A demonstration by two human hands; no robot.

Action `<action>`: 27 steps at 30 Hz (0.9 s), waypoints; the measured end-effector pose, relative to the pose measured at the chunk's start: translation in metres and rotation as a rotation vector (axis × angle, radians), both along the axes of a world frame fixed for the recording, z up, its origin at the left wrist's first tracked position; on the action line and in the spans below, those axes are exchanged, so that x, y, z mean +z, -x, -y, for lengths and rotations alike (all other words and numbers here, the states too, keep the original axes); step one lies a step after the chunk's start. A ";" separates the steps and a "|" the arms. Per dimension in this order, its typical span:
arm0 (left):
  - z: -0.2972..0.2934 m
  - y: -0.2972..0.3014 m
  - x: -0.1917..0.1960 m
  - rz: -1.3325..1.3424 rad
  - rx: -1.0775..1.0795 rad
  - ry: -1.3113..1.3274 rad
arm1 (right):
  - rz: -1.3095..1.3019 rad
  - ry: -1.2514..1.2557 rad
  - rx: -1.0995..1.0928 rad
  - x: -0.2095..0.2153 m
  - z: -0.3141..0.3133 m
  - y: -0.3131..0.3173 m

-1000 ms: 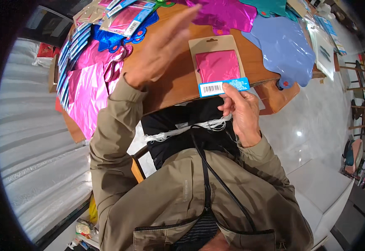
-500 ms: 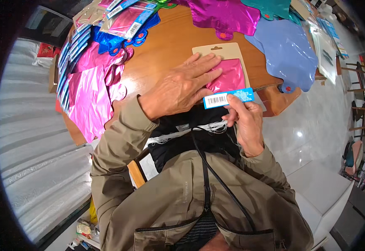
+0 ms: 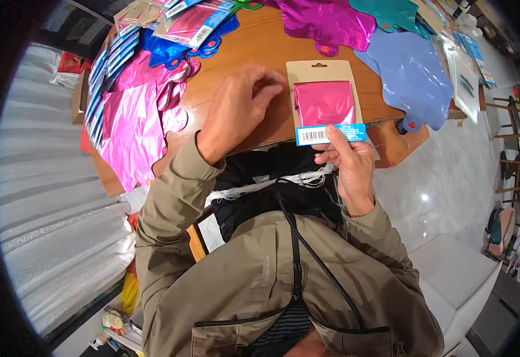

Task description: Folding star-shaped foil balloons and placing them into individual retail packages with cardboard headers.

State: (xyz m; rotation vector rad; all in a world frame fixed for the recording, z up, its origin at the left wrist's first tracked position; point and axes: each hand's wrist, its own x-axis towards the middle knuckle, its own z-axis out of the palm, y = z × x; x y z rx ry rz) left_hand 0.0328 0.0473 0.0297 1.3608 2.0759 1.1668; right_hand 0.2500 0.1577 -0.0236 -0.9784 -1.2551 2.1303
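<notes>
At its lower edge, my right hand (image 3: 355, 169) grips a beige hang card (image 3: 322, 71), thumb on top of a blue label strip (image 3: 355, 132) with a barcode. A folded pink foil piece (image 3: 325, 102), which looks like a flat foil balloon, lies on the card's front. The card rests over the near edge of the wooden table (image 3: 254, 50). To the left of the card, my left hand (image 3: 236, 107) hovers over the tabletop, touching nothing I can see. Its fingers are loosely bent, with a gap between thumb and forefinger, and slightly blurred.
Pink foil shapes (image 3: 132, 131) lie at the left, beside stacked blue-striped packages (image 3: 108, 77). Blue foil (image 3: 167, 50) and carded packs (image 3: 194, 27) sit behind them. Magenta (image 3: 331, 24), teal (image 3: 385, 12) and periwinkle foil (image 3: 411, 77) spread along the far and right side.
My left hand has lifted off the pink foil and drawn back to the left, its fingers curling. The card stays in my right hand, now fully uncovered.
</notes>
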 end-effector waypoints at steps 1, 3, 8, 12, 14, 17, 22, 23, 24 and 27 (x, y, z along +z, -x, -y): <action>0.002 -0.001 0.003 0.098 0.124 0.085 | -0.006 -0.011 -0.013 -0.001 0.001 0.000; 0.001 -0.006 0.011 0.101 0.141 0.117 | -0.008 -0.017 -0.010 0.000 0.002 0.001; -0.012 -0.017 0.014 0.093 0.160 0.209 | -0.010 -0.036 -0.031 0.001 0.003 0.001; -0.021 -0.018 0.004 0.018 0.141 0.191 | -0.030 -0.033 -0.049 -0.002 0.003 0.004; -0.022 -0.017 0.003 -0.009 0.128 0.223 | -0.040 -0.036 -0.055 -0.001 0.003 0.004; -0.024 -0.015 0.003 -0.043 0.110 0.244 | -0.057 -0.049 -0.068 0.003 0.004 0.005; -0.031 -0.014 0.002 -0.295 0.095 0.328 | -0.018 0.027 -0.054 0.001 0.001 0.001; -0.032 -0.015 0.001 -0.358 0.103 0.358 | -0.019 0.024 -0.055 -0.002 0.001 0.002; -0.030 -0.014 0.006 -0.373 0.095 0.341 | -0.033 0.011 -0.068 -0.003 0.003 0.002; -0.047 -0.016 0.026 -0.663 0.100 0.347 | -0.027 0.026 -0.005 -0.002 0.002 0.000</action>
